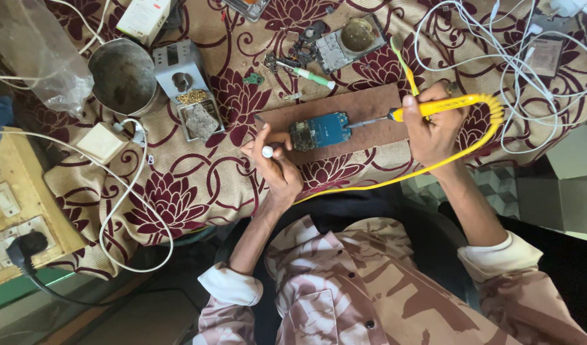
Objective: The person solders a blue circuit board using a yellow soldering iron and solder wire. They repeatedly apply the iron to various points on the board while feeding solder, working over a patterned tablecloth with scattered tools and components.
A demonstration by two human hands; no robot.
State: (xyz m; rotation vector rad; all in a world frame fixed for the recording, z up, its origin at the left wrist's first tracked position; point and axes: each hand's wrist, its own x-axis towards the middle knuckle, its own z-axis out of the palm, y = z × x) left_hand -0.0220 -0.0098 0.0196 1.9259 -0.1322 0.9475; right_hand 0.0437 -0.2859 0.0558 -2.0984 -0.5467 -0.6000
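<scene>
Work surface: table draped in a cream cloth (198, 185) with maroon flower print, seen from above; grey floor below its near edge. Far-left edge: wooden switchboard (12, 204) with a black plug, white cable (124, 204) looping over the cloth. Back-left: clear plastic bag (31, 45), round metal bowl (123, 76), small grey holder (178, 70). Centre: brown board (364, 108) lying flat, a blue circuit board (320, 131) resting on it, long axis left to right. Left hand (274, 160), just beside the board's near-left corner, fingers pinched together on a small white knob-ended tool (267, 151). Behind the brown board: dismantled phone parts (344, 41) and a green-handled screwdriver (309, 75). Right hand (434, 128) closed around a yellow-handled soldering iron (434, 107); its long axis runs left to right, tip pointing left and meeting the circuit board's right end, yellow cord curving back toward the near edge. Back-right corner: tangle of white cables (517, 57).
</scene>
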